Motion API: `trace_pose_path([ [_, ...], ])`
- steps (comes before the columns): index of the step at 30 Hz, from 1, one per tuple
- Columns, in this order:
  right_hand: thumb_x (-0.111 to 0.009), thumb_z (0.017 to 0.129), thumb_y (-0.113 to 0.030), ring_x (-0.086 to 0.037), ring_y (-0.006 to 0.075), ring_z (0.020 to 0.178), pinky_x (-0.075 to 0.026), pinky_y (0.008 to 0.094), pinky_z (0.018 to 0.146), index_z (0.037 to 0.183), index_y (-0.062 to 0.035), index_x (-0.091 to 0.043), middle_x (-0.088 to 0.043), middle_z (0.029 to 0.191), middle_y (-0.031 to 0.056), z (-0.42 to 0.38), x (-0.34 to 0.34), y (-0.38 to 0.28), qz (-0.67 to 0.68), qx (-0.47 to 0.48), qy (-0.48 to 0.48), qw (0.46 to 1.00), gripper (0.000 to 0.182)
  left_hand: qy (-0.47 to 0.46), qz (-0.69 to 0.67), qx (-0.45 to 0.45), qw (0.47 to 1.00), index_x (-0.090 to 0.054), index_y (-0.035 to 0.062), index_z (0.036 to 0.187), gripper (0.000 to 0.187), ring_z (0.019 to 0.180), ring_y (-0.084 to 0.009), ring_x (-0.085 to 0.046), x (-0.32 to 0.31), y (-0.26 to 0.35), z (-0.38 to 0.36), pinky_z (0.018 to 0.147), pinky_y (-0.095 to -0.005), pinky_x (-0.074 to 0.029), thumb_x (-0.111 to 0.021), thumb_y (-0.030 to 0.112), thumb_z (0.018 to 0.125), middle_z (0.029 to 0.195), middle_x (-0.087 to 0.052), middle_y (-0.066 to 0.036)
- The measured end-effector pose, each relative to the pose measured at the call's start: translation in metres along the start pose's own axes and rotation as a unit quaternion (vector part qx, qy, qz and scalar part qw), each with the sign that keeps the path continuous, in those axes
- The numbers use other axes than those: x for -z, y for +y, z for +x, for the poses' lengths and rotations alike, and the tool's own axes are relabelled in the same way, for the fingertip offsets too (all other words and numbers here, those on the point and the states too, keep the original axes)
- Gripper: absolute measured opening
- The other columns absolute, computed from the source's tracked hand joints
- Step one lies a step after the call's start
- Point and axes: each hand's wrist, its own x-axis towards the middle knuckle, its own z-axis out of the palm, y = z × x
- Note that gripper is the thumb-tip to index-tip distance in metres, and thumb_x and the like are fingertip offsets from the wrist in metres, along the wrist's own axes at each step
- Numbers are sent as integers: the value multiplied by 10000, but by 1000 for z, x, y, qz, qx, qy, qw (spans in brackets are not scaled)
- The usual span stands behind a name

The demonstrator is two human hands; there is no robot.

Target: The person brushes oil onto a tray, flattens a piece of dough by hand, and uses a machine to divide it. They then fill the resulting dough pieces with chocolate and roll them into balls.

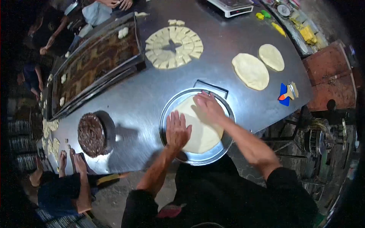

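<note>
Left hand [177,131], right hand [209,107], both flat and unclenched, touching dough [203,133], round pan [204,160] beneath

From afar I'm seeing a pale, smooth dough sheet [201,133], lying flat inside a round, silvery pan [205,157], bare metal showing along its near side, the pan sitting at the near edge of a steel table [133,87]

From where I stand, no word, number or brand can be read. Marks on the white scale's front edge [240,11] are too small; the round dial [283,10] and black shirt's reddish patch [171,210] are too blurred.
</note>
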Motion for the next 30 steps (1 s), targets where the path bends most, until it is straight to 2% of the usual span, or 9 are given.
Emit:
trace_pose_path([
  [3, -446, 948, -371, -189, 439, 1393, -113, 544, 1134, 1396, 61, -329, -252, 1490, 257, -30, -49, -26, -58, -69, 200, 976, 633, 36, 48, -173, 983, -294, -73, 1405, 632, 1392, -382, -246, -18, -5, 37, 1137, -510, -201, -476, 310, 936, 1476, -274, -257],
  [8, -445, 952, -404, -156, 294, 1437, -55, 485, 1162, 1413, 8, -351, -271, 1521, 147, -34, -16, 18, -112, 78, 49, 989, 626, -17, -29, -22, 999, -281, -32, 1433, 707, 1410, -391, -200, -7, 13, -16, 1137, -519, -169, -502, 394, 914, 1502, -222, -265],
  [10, -356, 986, -362, -232, 333, 1404, -131, 483, 1154, 1347, 30, -434, -327, 1483, 180, -19, 13, 16, 150, 16, -61, 987, 538, -37, -23, 51, 998, -337, -35, 1406, 684, 1389, -390, -259, 5, 18, -15, 1125, -522, -207, -567, 332, 877, 1478, -275, -273],
  [12, -340, 988, -360, -245, 360, 1392, -149, 497, 1149, 1352, 47, -415, -322, 1470, 227, -28, 3, -24, 187, -88, 132, 970, 551, 20, -2, -43, 999, -369, -56, 1377, 639, 1370, -390, -302, 9, 24, 6, 1120, -522, -223, -564, 289, 876, 1460, -314, -272],
  [13, -373, 978, -377, -243, 366, 1392, -129, 502, 1154, 1377, 40, -381, -306, 1470, 245, -31, -17, -27, 42, -69, 155, 985, 577, 117, -11, -152, 981, -355, -80, 1376, 650, 1363, -386, -316, -8, 21, 27, 1124, -521, -218, -558, 288, 881, 1454, -330, -267],
  [18, -427, 952, -419, -185, 288, 1430, -72, 495, 1157, 1412, -50, -379, -256, 1529, 141, -48, -18, 39, -171, 58, 52, 982, 591, 45, -27, -144, 988, -382, -90, 1361, 715, 1337, -408, -349, -17, 18, 8, 1107, -540, -234, -573, 379, 856, 1432, -362, -274],
  [22, -378, 982, -422, -340, 286, 1359, -199, 478, 1136, 1302, -46, -514, -391, 1445, 168, -17, 18, 44, 224, 2, -22, 974, 512, -23, 8, -41, 999, -359, -40, 1393, 717, 1365, -414, -290, -13, 29, 14, 1118, -548, -186, -573, 400, 868, 1448, -326, -280],
  [24, -390, 968, -391, -339, 352, 1349, -208, 479, 1130, 1328, 7, -454, -361, 1454, 208, -23, 0, 30, -89, 19, 52, 995, 541, 45, -17, -150, 987, -368, -7, 1399, 705, 1377, -422, -258, -26, 27, 45, 1114, -558, -196, -563, 424, 876, 1468, -289, -277],
  [30, -455, 935, -409, -94, 312, 1449, -71, 518, 1156, 1466, -22, -242, -150, 1551, 183, -7, 15, 16, -158, -51, -60, 984, 691, -10, -202, -106, 974, -451, 49, 1350, 499, 1284, -395, -412, -6, -36, 80, 1083, -492, -306, -526, 297, 924, 1369, -450, -233],
])
